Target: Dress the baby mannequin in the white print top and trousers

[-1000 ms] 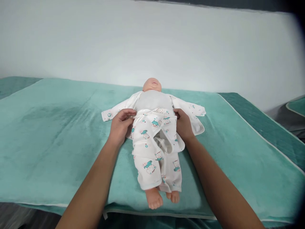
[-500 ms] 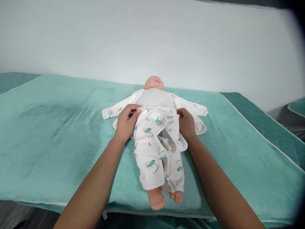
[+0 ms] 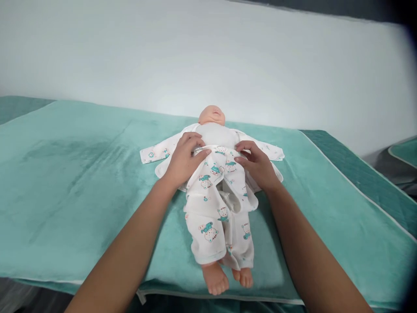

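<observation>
A baby doll (image 3: 212, 115) lies on its back, feet toward me. It wears white patterned trousers (image 3: 208, 217) with an open crotch, and a white patterned jacket (image 3: 156, 152) spread out beneath it with sleeves out to both sides. The pale torso (image 3: 219, 135) shows above the waistband. My left hand (image 3: 187, 158) rests at the left of the waistband, fingers bent and apart from the thumb, which lies on the trouser front. At the right of the waistband, my right hand (image 3: 257, 165) touches the cloth with thumb and fingers apart. Both bare feet (image 3: 215, 279) stick out of the trouser legs.
A teal padded sheet (image 3: 84, 195) with pale piping covers the bed under the doll. Darker teal quilted fabric (image 3: 352, 169) runs along the right side. The white wall (image 3: 163, 52) stands behind, and another teal-covered surface (image 3: 405, 152) shows at the far right.
Both hands have moved from the sides of the trousers up and inward onto the front of the waistband. Their pinching fingers have opened. The camera view has shifted slightly.
</observation>
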Tool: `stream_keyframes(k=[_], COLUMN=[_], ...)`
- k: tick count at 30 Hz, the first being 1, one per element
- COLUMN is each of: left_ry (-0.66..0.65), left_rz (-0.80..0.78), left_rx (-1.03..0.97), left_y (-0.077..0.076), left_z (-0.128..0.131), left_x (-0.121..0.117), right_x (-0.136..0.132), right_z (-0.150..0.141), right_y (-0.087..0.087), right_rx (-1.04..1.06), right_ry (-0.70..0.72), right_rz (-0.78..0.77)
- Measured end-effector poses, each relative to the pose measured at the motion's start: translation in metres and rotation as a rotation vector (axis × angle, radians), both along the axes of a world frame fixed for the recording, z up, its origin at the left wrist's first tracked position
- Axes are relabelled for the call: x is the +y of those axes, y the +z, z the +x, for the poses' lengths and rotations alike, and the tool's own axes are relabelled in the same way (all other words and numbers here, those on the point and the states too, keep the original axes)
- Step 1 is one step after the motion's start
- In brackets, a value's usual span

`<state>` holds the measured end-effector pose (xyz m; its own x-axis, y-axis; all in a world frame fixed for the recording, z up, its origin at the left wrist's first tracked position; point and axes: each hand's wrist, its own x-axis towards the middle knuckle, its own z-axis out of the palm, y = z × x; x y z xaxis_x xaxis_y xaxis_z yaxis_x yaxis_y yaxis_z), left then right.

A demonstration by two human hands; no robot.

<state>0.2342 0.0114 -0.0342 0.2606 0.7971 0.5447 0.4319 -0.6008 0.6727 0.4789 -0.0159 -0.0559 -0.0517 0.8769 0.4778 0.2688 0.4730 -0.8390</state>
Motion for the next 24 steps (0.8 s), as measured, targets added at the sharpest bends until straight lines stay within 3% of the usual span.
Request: stream_keyframes(k=[5, 10, 14, 18, 21, 24], left_ry=[0.022, 0.158, 0.268, 0.265, 0.25, 0.234], left_rz=[0.003, -0.09, -0.208, -0.323, -0.265, -0.106], left_rx=[0.145, 0.051, -0.12, -0.252, -0.245, -0.145], left_y=[0.016, 0.025, 0.014, -0.001, -0.005, -0.003], left_z=[0.003, 0.01, 0.017, 0.018, 0.017, 0.013], left_x=[0.005, 0.031, 0.059, 0.072, 0.069, 0.066], right_x=[0.018, 0.043, 0.074, 0.091, 0.088, 0.082], right_z=[0.001, -0.015, -0.023, -0.029, -0.027, -0.019], right_y=[0.019, 0.036, 0.04, 0.032, 0.025, 0.021], right_rx=[-0.17, -0.292, -0.356, -0.17, -0.12, -0.144], right_ry=[0.079, -0.115, -0.231, -0.261, -0.24, -0.134], right_rz=[0.013, -0.01, -0.01, -0.075, -0.096, -0.061])
